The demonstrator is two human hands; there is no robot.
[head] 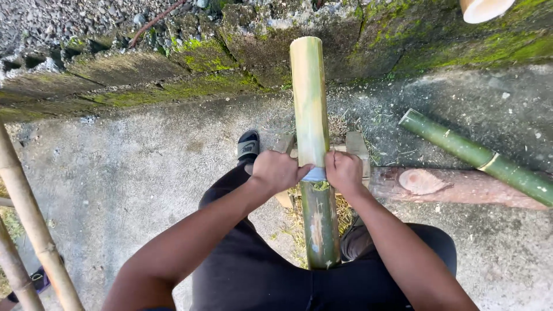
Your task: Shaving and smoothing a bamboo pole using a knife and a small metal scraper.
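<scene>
Head camera, looking down. Item: one bamboo pole [310, 103], round, running from between the person's knees away toward a mossy stone wall [201, 57] at the far side. Far half pale yellow-green and smooth, skin stripped; near half dark green with pale scuffs.

Left hand [276, 171] and right hand [344, 171]: each closed in a fist on one end of a flat metal blade [315, 174] laid crosswise on the pole, at the line where stripped and unstripped skin meet. Pole rests on a low wooden block [357, 147], partly hidden.

Also present: rough reddish log [449, 185] lying to the right, one flat cut scar on it; second green bamboo pole [478, 156] lying slantwise beyond it, with pale ring joints; pale dry bamboo poles [31, 224] at the left edge; grainy grey concrete floor [127, 173] with thin shavings about the block; black sandal [248, 145] on the left foot.

Risks, as judged: the round, slick pole could roll on its rest and tip the blade off line; the edge could catch at a joint and jerk; knuckles sit close beside the edge, so a slip could cut them; thighs lie near the pole's near end.
</scene>
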